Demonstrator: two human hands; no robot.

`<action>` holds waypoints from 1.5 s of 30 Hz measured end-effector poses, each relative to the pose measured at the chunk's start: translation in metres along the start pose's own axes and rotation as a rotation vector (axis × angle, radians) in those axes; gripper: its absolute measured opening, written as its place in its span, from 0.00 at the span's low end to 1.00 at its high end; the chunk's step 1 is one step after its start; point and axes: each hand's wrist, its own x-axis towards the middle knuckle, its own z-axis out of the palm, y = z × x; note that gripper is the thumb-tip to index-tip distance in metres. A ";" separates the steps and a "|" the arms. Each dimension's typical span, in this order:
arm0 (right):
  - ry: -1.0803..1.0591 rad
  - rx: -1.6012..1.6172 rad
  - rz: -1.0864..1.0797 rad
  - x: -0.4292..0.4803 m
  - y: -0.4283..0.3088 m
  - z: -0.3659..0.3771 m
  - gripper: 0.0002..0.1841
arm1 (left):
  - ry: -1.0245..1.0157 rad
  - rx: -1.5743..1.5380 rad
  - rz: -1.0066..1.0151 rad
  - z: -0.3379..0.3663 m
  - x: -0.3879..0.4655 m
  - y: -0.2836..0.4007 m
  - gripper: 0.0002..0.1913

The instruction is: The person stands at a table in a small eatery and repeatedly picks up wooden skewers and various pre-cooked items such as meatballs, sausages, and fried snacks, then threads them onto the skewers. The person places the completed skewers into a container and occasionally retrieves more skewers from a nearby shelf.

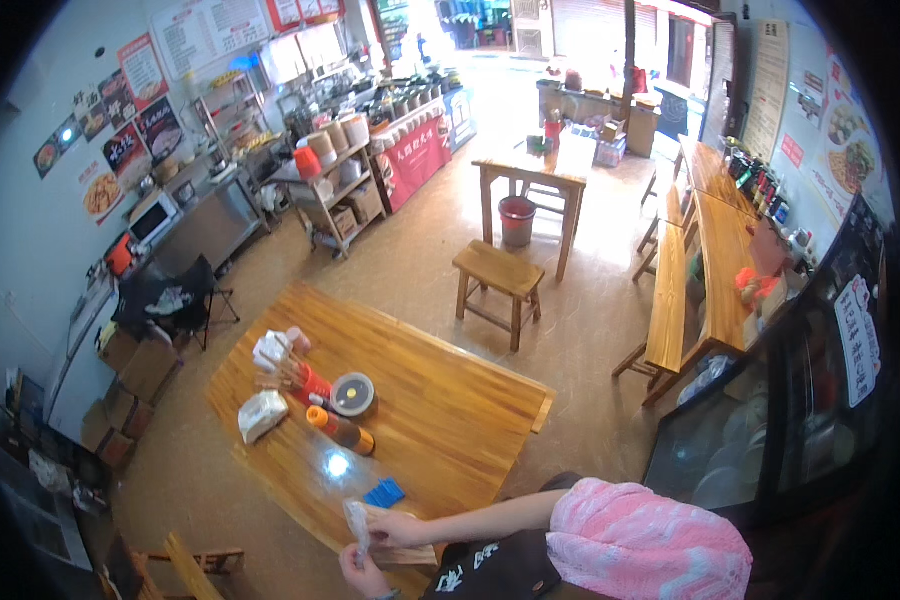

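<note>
My right hand (396,529) reaches in from the right over the near table edge. My left hand (365,574) is below it at the bottom edge. Between them, the fingers of both pinch a thin translucent plastic sleeve or bag (356,521). Beneath and beside my right hand lie pale slender sticks (412,556), partly hidden; their kind cannot be told. A small pile of blue strips (384,493) lies on the wooden table (450,390) just above the hands. A dark apron and a fluffy pink sleeve are at the lower right.
On the table stand an orange-capped sauce bottle (340,430), a lidded round container (352,394), a red holder of chopsticks (311,385) and a tissue pack (263,415). A wooden stool (499,268) is beyond, a glass-door cooler (720,442) at right, a bench (666,300) behind.
</note>
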 end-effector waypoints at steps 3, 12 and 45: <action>0.004 -0.142 -0.148 -0.003 -0.001 -0.004 0.08 | -0.060 0.004 -0.085 -0.004 -0.002 -0.016 0.07; -0.117 -0.612 -0.478 0.007 -0.011 -0.005 0.08 | 0.082 -0.067 -0.052 -0.003 -0.010 -0.010 0.04; 0.037 -0.185 0.113 0.004 -0.008 0.008 0.12 | 0.119 -0.273 -0.303 -0.007 -0.024 -0.008 0.04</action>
